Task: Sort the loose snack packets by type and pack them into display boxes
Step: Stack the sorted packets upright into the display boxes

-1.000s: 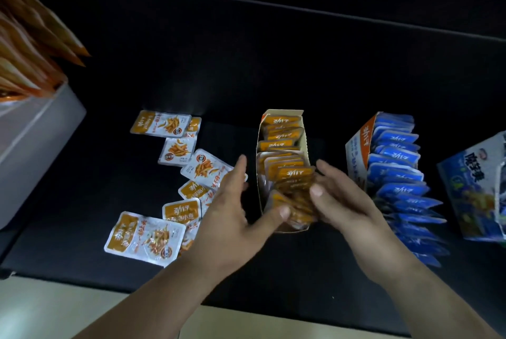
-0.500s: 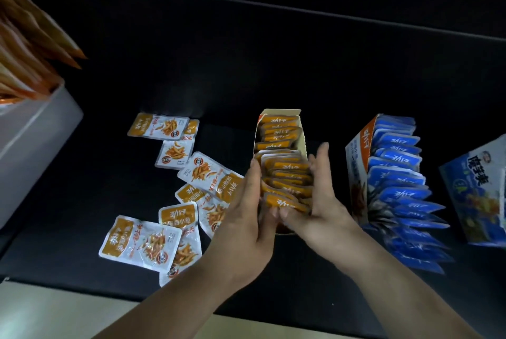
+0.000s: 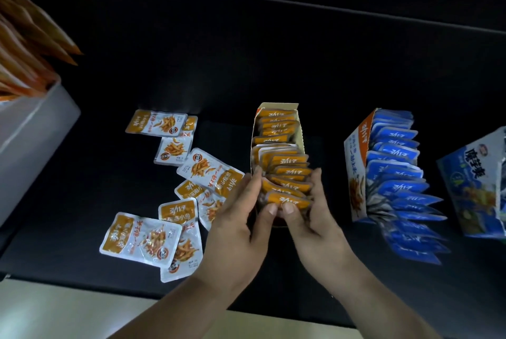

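Note:
A narrow cardboard display box stands in the middle of the black table, filled with upright orange snack packets. My left hand and my right hand grip the nearest bunch of orange packets from both sides, thumbs meeting at the front packet. Several loose orange-and-white packets lie flat to the left of the box. To the right, a second display box holds a fanned row of blue packets.
A third blue printed box stands at the far right edge. At the far left a white box holds long orange packets. The black table's near edge meets a pale surface.
Both hands closed in from either side of the box onto the front bunch of orange packets and squeezed it together. The loose packets and other boxes have not moved.

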A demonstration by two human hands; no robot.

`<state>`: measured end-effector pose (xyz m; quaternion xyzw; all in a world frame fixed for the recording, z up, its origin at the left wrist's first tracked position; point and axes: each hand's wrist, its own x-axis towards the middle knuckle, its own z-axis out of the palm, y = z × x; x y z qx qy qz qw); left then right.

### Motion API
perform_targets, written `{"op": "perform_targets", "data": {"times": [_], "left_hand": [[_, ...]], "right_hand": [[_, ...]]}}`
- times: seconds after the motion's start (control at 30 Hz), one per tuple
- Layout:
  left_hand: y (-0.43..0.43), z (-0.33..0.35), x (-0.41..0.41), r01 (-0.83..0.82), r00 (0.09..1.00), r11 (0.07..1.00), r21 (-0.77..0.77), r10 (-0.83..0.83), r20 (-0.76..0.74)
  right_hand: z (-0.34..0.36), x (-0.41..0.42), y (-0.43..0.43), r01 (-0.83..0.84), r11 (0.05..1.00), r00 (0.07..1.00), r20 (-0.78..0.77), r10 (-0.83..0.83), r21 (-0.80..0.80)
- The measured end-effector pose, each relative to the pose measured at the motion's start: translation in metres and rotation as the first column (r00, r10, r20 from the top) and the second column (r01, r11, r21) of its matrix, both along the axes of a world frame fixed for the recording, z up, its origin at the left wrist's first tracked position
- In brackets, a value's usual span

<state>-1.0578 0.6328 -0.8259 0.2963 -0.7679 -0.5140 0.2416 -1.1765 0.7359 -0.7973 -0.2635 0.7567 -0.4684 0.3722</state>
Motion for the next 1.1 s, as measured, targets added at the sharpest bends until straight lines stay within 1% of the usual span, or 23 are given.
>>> {"op": "perform_targets", "data": {"times": [0.1,0.2,0.27,0.33,0.4,0.5,0.53,0.57,0.63,0.7,0.73,0.77,0.8,0.83,0.9,0.93,1.0,1.07,1.1], "left_hand": [[0.004,-0.001,-0.001,0.020,0.999,0.998,0.062,-0.017,-0.043],[0.006,0.000,-0.013,0.035,0.998,0.995,0.091,-0.030,-0.052],[0.002,0.002,-0.023,0.036,0.999,0.998,0.045,-0.035,-0.030],[-0.002,0.005,-0.034,0.020,1.000,0.999,-0.025,-0.020,-0.006],[-0.007,0.005,-0.040,-0.003,1.000,1.000,-0.023,0.003,-0.002],[-0.016,0.006,-0.033,-0.067,0.998,0.996,0.064,0.066,0.018],[-0.016,0.009,-0.023,-0.094,0.995,0.993,0.071,0.091,0.036],[-0.015,0.013,-0.011,-0.116,0.992,0.992,0.047,0.114,0.048],[-0.013,0.022,0.020,-0.122,0.991,0.991,-0.053,0.125,0.049],[-0.017,0.024,0.054,-0.112,0.989,0.982,-0.149,0.126,0.083],[-0.024,0.022,0.071,-0.122,0.983,0.972,-0.198,0.146,0.114],[-0.032,0.018,0.088,-0.144,0.971,0.958,-0.248,0.185,0.151],[-0.041,0.013,0.105,-0.172,0.949,0.940,-0.293,0.238,0.205],[-0.051,0.006,0.121,-0.195,0.914,0.922,-0.335,0.295,0.279],[-0.066,-0.007,0.148,-0.191,0.832,0.898,-0.395,0.362,0.420],[-0.071,-0.014,0.159,-0.179,0.815,0.902,-0.393,0.360,0.454],[-0.077,-0.022,0.172,-0.142,0.827,0.924,-0.356,0.309,0.470],[-0.084,-0.025,0.181,-0.071,0.834,0.919,-0.388,0.268,0.482],[-0.090,-0.024,0.184,-0.044,0.832,0.911,-0.409,0.260,0.489]], "right_hand": [[-0.004,-0.008,0.003,-0.059,0.998,0.998,-0.034,0.060,0.026],[-0.010,-0.012,0.005,-0.007,1.000,0.996,-0.092,0.009,0.024],[-0.009,-0.017,0.005,0.013,0.998,0.993,-0.120,-0.007,0.055],[-0.006,-0.025,0.002,0.005,0.994,0.989,-0.149,0.011,0.108],[-0.001,-0.033,-0.003,0.036,0.993,0.979,-0.204,-0.012,0.112],[0.002,-0.036,-0.006,0.207,0.978,0.926,-0.323,-0.194,0.007],[0.003,-0.032,-0.004,0.237,0.971,0.899,-0.372,-0.230,-0.029],[0.004,-0.028,-0.001,0.240,0.969,0.870,-0.430,-0.240,-0.056],[0.014,-0.018,0.004,0.233,0.968,0.799,-0.548,-0.248,-0.098],[0.030,-0.009,0.005,0.179,0.969,0.688,-0.682,-0.248,-0.172],[0.038,-0.002,0.003,0.106,0.967,0.628,-0.738,-0.245,-0.231],[0.045,0.008,-0.001,0.004,0.960,0.596,-0.770,-0.227,-0.279],[0.049,0.021,-0.005,-0.101,0.947,0.605,-0.774,-0.185,-0.305],[0.047,0.036,-0.011,-0.188,0.935,0.649,-0.752,-0.113,-0.302],[0.037,0.068,-0.026,-0.280,0.938,0.768,-0.634,0.091,-0.205],[0.027,0.081,-0.037,-0.298,0.949,0.802,-0.568,0.187,-0.107],[-0.001,0.092,-0.053,-0.315,0.943,0.790,-0.521,0.322,0.105],[-0.024,0.091,-0.070,-0.320,0.918,0.748,-0.532,0.397,0.234],[-0.034,0.089,-0.076,-0.329,0.904,0.709,-0.560,0.428,0.274]]}}
